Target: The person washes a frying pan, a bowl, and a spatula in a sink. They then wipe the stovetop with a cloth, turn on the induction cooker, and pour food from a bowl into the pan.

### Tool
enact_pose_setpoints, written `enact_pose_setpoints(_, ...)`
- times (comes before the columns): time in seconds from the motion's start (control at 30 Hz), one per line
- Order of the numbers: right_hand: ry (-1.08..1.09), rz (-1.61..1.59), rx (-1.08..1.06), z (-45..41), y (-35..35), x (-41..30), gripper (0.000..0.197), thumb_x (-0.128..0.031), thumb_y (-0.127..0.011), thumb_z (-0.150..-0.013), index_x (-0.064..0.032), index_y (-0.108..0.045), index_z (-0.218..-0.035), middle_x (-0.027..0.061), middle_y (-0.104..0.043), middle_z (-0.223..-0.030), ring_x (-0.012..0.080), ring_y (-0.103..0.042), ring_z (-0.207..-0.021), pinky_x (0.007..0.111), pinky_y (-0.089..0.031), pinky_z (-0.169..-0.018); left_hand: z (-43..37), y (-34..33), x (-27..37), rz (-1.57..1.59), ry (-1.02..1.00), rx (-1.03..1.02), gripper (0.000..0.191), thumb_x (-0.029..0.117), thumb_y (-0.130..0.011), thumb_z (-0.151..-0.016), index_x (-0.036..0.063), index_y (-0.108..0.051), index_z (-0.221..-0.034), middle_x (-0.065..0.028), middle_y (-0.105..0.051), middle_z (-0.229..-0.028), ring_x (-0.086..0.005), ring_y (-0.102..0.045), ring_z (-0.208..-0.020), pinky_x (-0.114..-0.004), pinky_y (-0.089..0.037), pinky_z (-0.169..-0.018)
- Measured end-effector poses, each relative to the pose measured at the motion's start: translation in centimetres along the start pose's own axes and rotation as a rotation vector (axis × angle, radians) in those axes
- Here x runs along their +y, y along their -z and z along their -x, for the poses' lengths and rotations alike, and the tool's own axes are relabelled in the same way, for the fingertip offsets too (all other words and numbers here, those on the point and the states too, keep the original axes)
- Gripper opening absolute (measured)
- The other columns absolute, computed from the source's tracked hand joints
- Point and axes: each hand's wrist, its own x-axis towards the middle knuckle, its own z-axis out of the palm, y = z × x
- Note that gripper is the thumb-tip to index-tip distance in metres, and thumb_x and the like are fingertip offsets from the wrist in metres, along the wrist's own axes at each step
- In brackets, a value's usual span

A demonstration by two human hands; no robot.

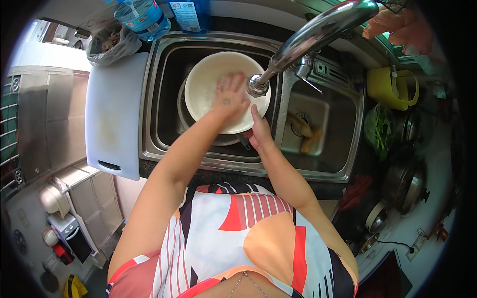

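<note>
A large cream-white bowl (201, 85) is held over the left basin of a steel double sink (149, 123), beneath the chrome faucet (298, 41). My left hand (231, 95) lies inside the bowl with its fingers spread, slightly blurred. At the bowl's lower right rim, my right hand (259, 130) grips it, thumb on the upper side and the other fingers underneath. Partly hidden below the bowl is a round metal pan (182, 111) with a dark handle. Two brownish elongated pieces of food (312, 139) lie by the drain of the right basin.
A white cutting board (115, 119) lies left of the sink. Behind it are a plastic bag (111, 46) and blue bottles (188, 16). On the right stand a yellow basket (384, 89), bagged greens (381, 130) and metal pots (404, 182).
</note>
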Motion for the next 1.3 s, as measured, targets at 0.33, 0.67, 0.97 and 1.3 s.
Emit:
enact_pose_setpoints(0.33, -0.049, -0.238, 0.067, -3.5, 1.2, -1.3, 0.039, -0.026, -0.06, -0.086, -0.0011, -0.05, -0.115, 0.0114, -0.057, -0.11, 0.0246, -0.059, -0.098, 0.038, -0.051, -0.083, 3.1, 8.3, -3.3, -0.224, 0.018, 0.049, 0.049, 0.024, -0.063, -0.077, 0.0094, -0.049, -0.121, -0.0108, -0.051, -0.121, -0.0299, -0.047, -0.115, -0.044, -0.029, -0.102)
enact_pose_setpoints(0.67, -0.12, -0.322, 0.079, -4.4, -5.6, 3.6, 0.032, -0.003, -0.059, -0.08, -0.0043, -0.052, -0.111, 0.0073, -0.057, -0.106, 0.0232, -0.057, -0.097, 0.038, -0.047, -0.084, 5.6, 2.3, -0.2, 1.391, 0.915, 0.445, 0.05, -0.004, -0.055, -0.069, -0.0011, -0.045, -0.118, -0.0124, -0.054, -0.108, -0.0236, -0.057, -0.093, -0.033, -0.053, -0.072)
enact_pose_setpoints(0.97, 0.136, -0.212, 0.116, -10.4, -1.0, 1.6, 0.029, -0.006, -0.065, -0.077, -0.0062, -0.057, -0.104, 0.0057, -0.061, -0.093, 0.0168, -0.059, -0.08, 0.031, -0.049, -0.071, 3.2, 8.6, -1.4, 1.331, 0.908, 0.263, 0.068, 0.003, -0.059, -0.071, 0.0068, -0.032, -0.133, -0.0113, -0.053, -0.109, -0.0173, -0.057, -0.09, -0.028, -0.052, -0.066)
enact_pose_setpoints(1.3, 0.076, -0.141, 0.132, -8.7, -1.0, -1.1, 0.027, -0.005, -0.065, -0.075, -0.0027, -0.057, -0.101, 0.0083, -0.06, -0.085, 0.0224, -0.06, -0.072, 0.037, -0.049, -0.063, 5.2, 9.4, -2.4, 1.166, 0.902, 0.068, 0.047, -0.002, -0.05, -0.065, 0.0019, -0.052, -0.112, -0.0053, -0.059, -0.085, -0.009, -0.052, -0.054, -0.019, -0.041, -0.039)
